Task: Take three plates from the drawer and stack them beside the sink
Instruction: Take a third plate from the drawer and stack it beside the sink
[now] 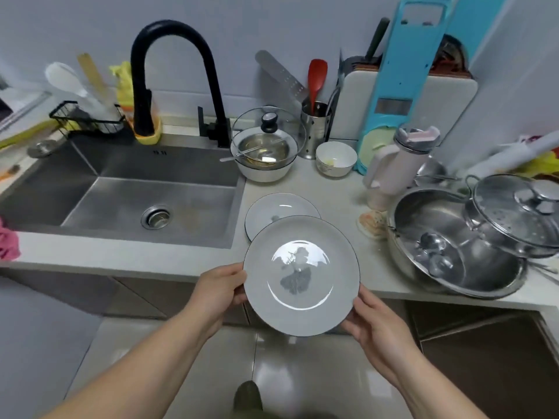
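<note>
Pale stone bench (317,189) runs along a grey wall, with a steel sink (127,192) sunk into it under a black tap (169,77). Both hands hold one plate (302,276) — white, dark-rimmed, a grey motif in its well — out over the bench's front edge. The left hand (217,294) has its fingers (234,272) closed on the plate's left rim; the right hand (378,325) has its fingers (364,300) closed on the lower right rim. Just beyond the fingertips a second plate (272,210) of the same kind lies flat on the bench, close beside the sink's right wall; the held plate overlaps its near edge in view, and whether they touch cannot be told. Farther back from the fingers stand a lidded bowl (266,152) and a small bowl (335,158). To the right of the right hand sits a steel pot (453,246) — a strainer lid (520,213) leans on it.
</note>
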